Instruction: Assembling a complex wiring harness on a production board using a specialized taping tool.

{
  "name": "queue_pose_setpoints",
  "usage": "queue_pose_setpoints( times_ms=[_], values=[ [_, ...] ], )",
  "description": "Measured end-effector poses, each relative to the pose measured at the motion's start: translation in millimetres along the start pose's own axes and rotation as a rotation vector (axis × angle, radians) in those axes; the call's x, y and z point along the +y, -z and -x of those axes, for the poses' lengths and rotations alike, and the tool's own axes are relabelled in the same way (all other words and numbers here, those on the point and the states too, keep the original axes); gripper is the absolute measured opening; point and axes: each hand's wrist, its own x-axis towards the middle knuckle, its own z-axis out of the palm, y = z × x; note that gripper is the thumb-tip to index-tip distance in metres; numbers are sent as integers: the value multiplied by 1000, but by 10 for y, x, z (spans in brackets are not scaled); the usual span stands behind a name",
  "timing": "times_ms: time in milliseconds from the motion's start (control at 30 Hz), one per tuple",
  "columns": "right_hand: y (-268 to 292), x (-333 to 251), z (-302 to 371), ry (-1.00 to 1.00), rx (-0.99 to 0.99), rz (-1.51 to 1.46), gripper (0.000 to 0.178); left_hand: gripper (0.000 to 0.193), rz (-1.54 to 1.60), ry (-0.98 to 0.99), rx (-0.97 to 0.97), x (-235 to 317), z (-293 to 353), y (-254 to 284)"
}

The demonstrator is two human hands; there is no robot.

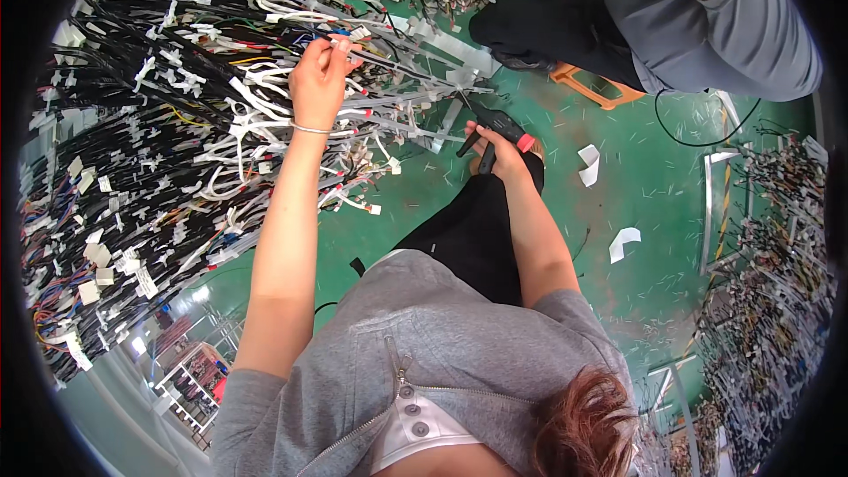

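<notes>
My left hand is closed in a pinch on a dark cable of the wire harness, among white-sleeved branches and connectors. In my right hand is a black cable tie gun with a red knob at its back end. Its narrow nose points up and left toward the ends of grey and clear strips at the harness's right edge. Whether the nose touches any strip, I cannot tell.
Thick black wire bundles with white tags fill the left side. Another person in grey works at the upper right, near an orange stool. More harnesses hang at the right. Paper scraps and thin white clippings litter the green floor.
</notes>
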Motion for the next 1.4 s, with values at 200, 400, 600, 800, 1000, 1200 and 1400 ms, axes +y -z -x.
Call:
queue_pose_setpoints(
  times_ms=[200,400,600,800,1000,1200,1400],
  values=[
    [36,-3,-2,-2,-27,-18,31,24,35,4,-1,17,-4,-6],
    [-36,-1,48,-1,-24,-82,32,23,40,-18,23,19,0,-7],
    [-41,-66,8,-22,1,-64,29,24,40,-6,16,26,13,-27],
    [-265,-65,-28,50,56,-125,14,24,-9,-10,39,5,13,-29],
    [6,-14,196,923,295,1091,31,20,-96,-118,67,-76,-38,-61],
    [246,-186,408,667,426,1601,50,16,-382,-139,116,-44,128,-5],
    [-1542,-627,277,297,-233,910,39,32,-600,-25,86,281,528,89]
  ],
)
